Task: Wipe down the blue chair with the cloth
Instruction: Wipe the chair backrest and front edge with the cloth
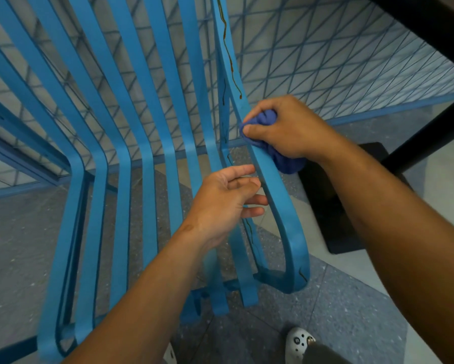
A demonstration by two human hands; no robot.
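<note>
A blue slatted chair [121, 158] fills the left and middle of the view. Its right armrest [286, 219] curves down into a loop near me. A thin brown streak runs down the upper part of that armrest rail. My right hand [286, 127] grips a bunched purple-blue cloth [289, 164] and presses it against the outer side of the armrest, just below the streak. My left hand [228, 200] hovers over the seat just inside the armrest, fingers relaxed and spread, holding nothing.
Behind the chair runs a blue wire-mesh fence [339, 61]. A black table leg and square base [352, 200] stand right of the armrest, under a dark tabletop [430, 19]. The floor is speckled grey. A white clog [298, 342] shows at the bottom.
</note>
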